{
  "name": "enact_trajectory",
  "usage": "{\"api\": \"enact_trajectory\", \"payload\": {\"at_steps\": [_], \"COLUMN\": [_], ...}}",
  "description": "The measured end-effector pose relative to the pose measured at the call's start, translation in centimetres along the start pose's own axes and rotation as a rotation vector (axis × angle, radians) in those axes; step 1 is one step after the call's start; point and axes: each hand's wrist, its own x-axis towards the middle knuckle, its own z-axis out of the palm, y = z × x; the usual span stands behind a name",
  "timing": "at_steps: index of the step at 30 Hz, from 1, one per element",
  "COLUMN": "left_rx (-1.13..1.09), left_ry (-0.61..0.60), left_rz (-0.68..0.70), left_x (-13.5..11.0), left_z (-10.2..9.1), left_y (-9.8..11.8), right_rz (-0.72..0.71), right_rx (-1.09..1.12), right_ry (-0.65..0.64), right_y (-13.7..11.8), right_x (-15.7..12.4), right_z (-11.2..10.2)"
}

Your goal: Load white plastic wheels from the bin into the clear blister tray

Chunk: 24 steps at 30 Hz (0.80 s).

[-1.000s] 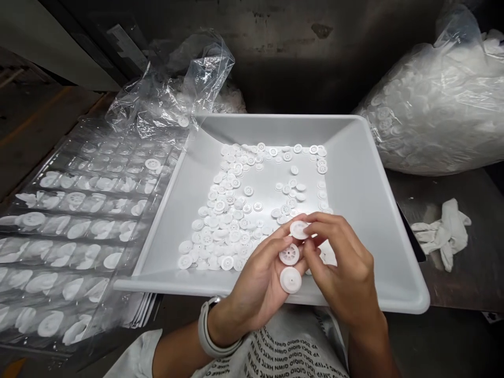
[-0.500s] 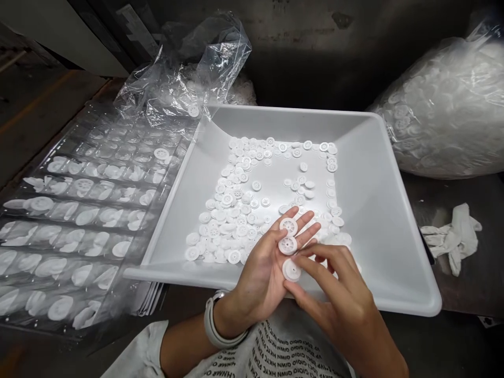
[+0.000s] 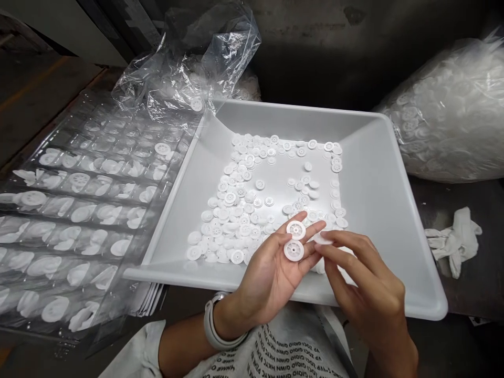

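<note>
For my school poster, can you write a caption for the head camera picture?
Left hand holds two white plastic discs while the right hand pinches a third over a white tray.

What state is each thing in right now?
left hand: open, palm up, two spoked wheels lying on it
right hand: pinching a third wheel
white tray: loose wheels scattered across its floor
clear plastic bag: full of white wheels
white gloves: crumpled beside the tray
</note>
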Motion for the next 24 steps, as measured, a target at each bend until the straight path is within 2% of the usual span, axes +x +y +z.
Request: {"api": "enact_trajectory", "payload": {"at_steps": [5, 10, 21, 24], "left_rx": [-0.012, -0.013, -0.086, -0.097], "left_ry": [-0.024, 0.006, -0.02, -0.018], "left_rz": [-0.026, -0.043, -0.045, -0.041], "left_x": [-0.1, 0.0, 0.0, 0.0], "left_z": [-0.1, 0.1, 0.1, 0.0], "left_y": [0.0, 0.0, 0.2, 0.2], "right_rz": [-0.032, -0.021, -0.016, 0.009], "right_rx": [0.039, 0.078, 0.173, 0.2], "right_ry": [0.0, -0.011, -0.013, -0.014], "right_y": [0.1, 0.1, -0.2, -0.3], "right_x": [-1.1, -1.8, -1.9, -1.6], "right_z": [0.4, 0.3, 0.1, -0.7]}}
